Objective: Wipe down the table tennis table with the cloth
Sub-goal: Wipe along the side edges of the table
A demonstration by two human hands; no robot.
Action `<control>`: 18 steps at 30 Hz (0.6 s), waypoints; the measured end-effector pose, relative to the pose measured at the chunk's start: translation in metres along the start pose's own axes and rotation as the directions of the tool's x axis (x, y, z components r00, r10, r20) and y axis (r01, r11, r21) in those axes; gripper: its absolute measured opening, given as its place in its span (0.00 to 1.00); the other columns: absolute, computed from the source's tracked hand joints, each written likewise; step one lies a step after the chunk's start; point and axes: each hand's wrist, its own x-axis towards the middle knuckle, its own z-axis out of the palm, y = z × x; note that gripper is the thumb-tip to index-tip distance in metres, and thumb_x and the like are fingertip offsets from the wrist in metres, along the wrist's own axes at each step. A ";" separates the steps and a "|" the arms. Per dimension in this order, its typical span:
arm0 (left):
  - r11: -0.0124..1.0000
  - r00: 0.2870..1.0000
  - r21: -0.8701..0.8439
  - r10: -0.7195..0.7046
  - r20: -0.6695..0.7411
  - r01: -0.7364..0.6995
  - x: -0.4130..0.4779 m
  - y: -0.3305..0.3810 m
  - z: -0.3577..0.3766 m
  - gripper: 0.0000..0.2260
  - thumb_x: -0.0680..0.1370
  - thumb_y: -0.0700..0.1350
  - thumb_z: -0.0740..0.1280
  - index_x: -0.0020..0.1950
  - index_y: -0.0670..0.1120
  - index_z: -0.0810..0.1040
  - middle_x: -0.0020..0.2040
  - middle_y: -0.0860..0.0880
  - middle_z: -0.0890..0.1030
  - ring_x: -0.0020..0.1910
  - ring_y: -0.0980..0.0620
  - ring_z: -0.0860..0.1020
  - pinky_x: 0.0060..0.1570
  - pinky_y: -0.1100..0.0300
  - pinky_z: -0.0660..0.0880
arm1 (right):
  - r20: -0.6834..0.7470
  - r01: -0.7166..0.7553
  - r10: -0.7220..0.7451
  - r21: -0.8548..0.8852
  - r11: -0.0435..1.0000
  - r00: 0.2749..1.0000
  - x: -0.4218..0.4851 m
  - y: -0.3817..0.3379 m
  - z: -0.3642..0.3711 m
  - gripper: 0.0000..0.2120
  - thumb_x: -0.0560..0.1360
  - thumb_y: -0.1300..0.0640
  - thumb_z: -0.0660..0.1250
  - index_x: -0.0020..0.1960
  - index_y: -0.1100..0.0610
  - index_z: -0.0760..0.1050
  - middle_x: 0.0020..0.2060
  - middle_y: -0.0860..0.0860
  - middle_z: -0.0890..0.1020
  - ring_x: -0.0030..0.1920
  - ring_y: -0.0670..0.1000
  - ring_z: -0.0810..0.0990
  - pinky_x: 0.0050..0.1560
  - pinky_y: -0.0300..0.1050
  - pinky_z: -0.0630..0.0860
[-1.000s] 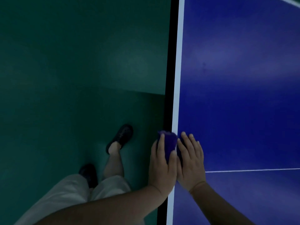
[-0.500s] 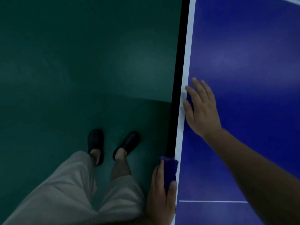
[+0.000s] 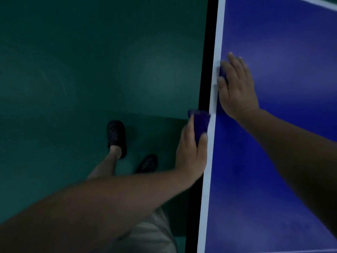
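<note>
The blue table tennis table (image 3: 273,161) fills the right side, with a white line along its left edge and a black side rim. My left hand (image 3: 192,152) grips a dark blue cloth (image 3: 199,123) against that edge, just off the white line. My right hand (image 3: 236,84) lies flat on the tabletop farther along the edge, fingers straight, thumb at the white line, holding nothing.
Dark green floor (image 3: 82,70) lies left of the table. My two feet in black perforated shoes (image 3: 116,137) stand close to the table's side, and my light trousers show at the bottom.
My left hand has slid the cloth forward along the table edge toward my right hand. My right hand stays flat on the tabletop. My feet have stepped forward.
</note>
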 end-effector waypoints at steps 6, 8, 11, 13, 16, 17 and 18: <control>0.998 0.993 -0.018 -0.050 0.107 0.052 -0.066 -0.026 -0.008 0.26 0.81 0.65 0.54 0.78 0.69 0.49 0.73 0.65 0.62 0.67 0.68 0.67 0.59 0.75 0.67 | 0.023 -0.056 0.058 -0.066 0.996 0.998 0.103 0.018 -0.010 0.30 0.84 0.42 0.45 0.82 0.53 0.53 0.82 0.50 0.51 0.82 0.54 0.45 0.80 0.53 0.43; 0.997 0.990 -0.025 -0.072 0.121 0.076 -0.031 -0.015 -0.008 0.26 0.82 0.64 0.55 0.77 0.71 0.48 0.72 0.66 0.62 0.65 0.71 0.67 0.55 0.81 0.64 | 0.011 -0.101 0.102 -0.051 0.994 0.995 0.125 0.014 -0.005 0.30 0.83 0.42 0.44 0.82 0.53 0.53 0.82 0.50 0.51 0.82 0.54 0.46 0.80 0.53 0.43; 0.998 0.995 -0.026 -0.055 0.087 0.057 0.044 0.013 -0.004 0.27 0.82 0.59 0.55 0.79 0.67 0.48 0.67 0.68 0.62 0.60 0.75 0.66 0.49 0.81 0.66 | 0.004 -0.165 0.166 -0.031 0.986 0.986 0.133 0.011 0.001 0.28 0.84 0.45 0.46 0.82 0.52 0.54 0.82 0.50 0.53 0.82 0.54 0.47 0.81 0.53 0.44; 0.999 0.998 -0.004 -0.044 0.046 0.045 0.095 0.035 -0.001 0.27 0.82 0.59 0.54 0.79 0.62 0.49 0.69 0.63 0.63 0.54 0.73 0.67 0.50 0.74 0.68 | 0.020 -0.173 0.173 -0.033 0.984 0.985 0.133 0.013 -0.001 0.27 0.84 0.47 0.47 0.82 0.53 0.55 0.82 0.50 0.54 0.82 0.53 0.48 0.81 0.53 0.44; 0.999 0.999 0.024 -0.042 0.007 0.042 0.156 0.063 0.000 0.28 0.81 0.59 0.53 0.81 0.57 0.51 0.74 0.54 0.65 0.56 0.68 0.64 0.56 0.62 0.67 | 0.017 -0.171 0.171 -0.016 0.985 0.985 0.136 0.015 -0.002 0.27 0.84 0.48 0.48 0.82 0.54 0.57 0.81 0.50 0.55 0.81 0.54 0.49 0.81 0.53 0.44; 0.999 0.999 0.029 -0.046 -0.004 0.046 0.170 0.070 0.000 0.28 0.81 0.58 0.54 0.81 0.56 0.51 0.75 0.52 0.65 0.57 0.68 0.63 0.57 0.62 0.65 | 0.014 -0.171 0.171 -0.018 0.985 0.985 0.136 0.015 -0.002 0.27 0.84 0.48 0.48 0.81 0.54 0.57 0.81 0.50 0.56 0.81 0.54 0.49 0.81 0.54 0.45; 0.998 0.999 0.032 -0.047 -0.013 0.048 0.179 0.075 0.000 0.28 0.82 0.58 0.54 0.81 0.55 0.52 0.75 0.51 0.65 0.58 0.68 0.63 0.57 0.63 0.64 | 0.012 -0.170 0.170 -0.023 0.985 0.985 0.136 0.016 -0.001 0.28 0.83 0.47 0.48 0.81 0.53 0.57 0.81 0.50 0.56 0.81 0.54 0.50 0.81 0.54 0.45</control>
